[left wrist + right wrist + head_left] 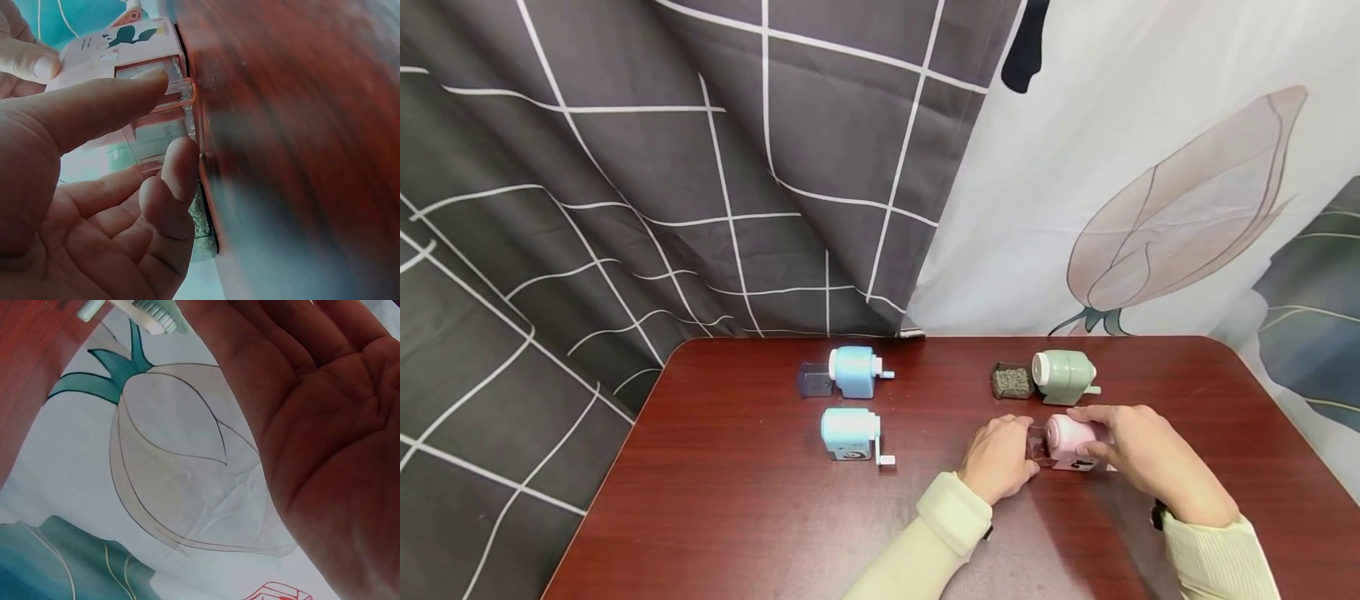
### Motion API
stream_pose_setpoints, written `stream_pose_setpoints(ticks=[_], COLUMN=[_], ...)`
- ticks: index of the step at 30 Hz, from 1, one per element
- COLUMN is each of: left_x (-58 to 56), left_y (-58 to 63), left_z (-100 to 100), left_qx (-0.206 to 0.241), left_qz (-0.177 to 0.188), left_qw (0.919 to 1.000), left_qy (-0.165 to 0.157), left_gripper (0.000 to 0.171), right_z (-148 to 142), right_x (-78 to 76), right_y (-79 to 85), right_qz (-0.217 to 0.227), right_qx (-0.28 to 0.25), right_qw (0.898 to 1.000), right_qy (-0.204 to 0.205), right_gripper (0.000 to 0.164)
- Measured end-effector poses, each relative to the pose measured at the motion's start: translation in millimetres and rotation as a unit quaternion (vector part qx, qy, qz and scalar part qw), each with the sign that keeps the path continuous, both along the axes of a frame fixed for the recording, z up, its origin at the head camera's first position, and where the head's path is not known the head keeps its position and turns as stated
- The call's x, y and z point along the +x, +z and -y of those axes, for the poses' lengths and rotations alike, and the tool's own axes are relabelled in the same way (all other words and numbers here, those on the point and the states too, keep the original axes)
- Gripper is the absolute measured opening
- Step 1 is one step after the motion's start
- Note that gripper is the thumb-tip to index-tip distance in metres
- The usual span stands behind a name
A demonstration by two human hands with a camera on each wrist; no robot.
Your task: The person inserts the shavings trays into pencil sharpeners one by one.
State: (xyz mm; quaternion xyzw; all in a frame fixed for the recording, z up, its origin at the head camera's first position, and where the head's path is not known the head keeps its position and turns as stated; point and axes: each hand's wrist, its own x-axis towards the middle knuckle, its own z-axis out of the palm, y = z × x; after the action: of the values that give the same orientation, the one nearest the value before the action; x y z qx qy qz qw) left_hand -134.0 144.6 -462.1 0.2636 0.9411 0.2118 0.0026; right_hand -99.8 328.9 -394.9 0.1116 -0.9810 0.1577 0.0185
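Note:
A pink crank pencil sharpener (1067,442) stands on the right part of the table. My right hand (1142,450) grips its body from the right, thumb in front and fingers over the top. From the left, my left hand (997,457) pinches the clear shavings drawer (156,139), which sticks partly out of the sharpener. In the left wrist view, the thumb lies over one side of that drawer and fingertips meet the other. Mostly palm shows of the right hand (331,425) in the right wrist view; the pink sharpener is out of sight there.
Behind the pink sharpener stands a green sharpener (1065,375), its drawer (1012,381) pulled out and full of shavings. Further left are a blue sharpener (855,371) with its dark drawer (815,379) out, and a light blue one (847,429). Curtains (820,125) hang behind the table.

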Motion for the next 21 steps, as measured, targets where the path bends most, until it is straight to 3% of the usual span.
stream_pose_setpoints(ticks=[21], left_x=[-1.5], left_y=[4.9], left_z=[-7.3], left_qx=[-0.014], left_qz=[0.002], left_qw=[0.9999], left_qy=[0.01], left_gripper=[0.054], right_z=[-0.1], right_x=[-0.3], right_y=[-1.3], right_qz=[-0.018], right_qx=[0.001], right_qw=[1.0], right_qy=[0.014], right_gripper=[0.036])
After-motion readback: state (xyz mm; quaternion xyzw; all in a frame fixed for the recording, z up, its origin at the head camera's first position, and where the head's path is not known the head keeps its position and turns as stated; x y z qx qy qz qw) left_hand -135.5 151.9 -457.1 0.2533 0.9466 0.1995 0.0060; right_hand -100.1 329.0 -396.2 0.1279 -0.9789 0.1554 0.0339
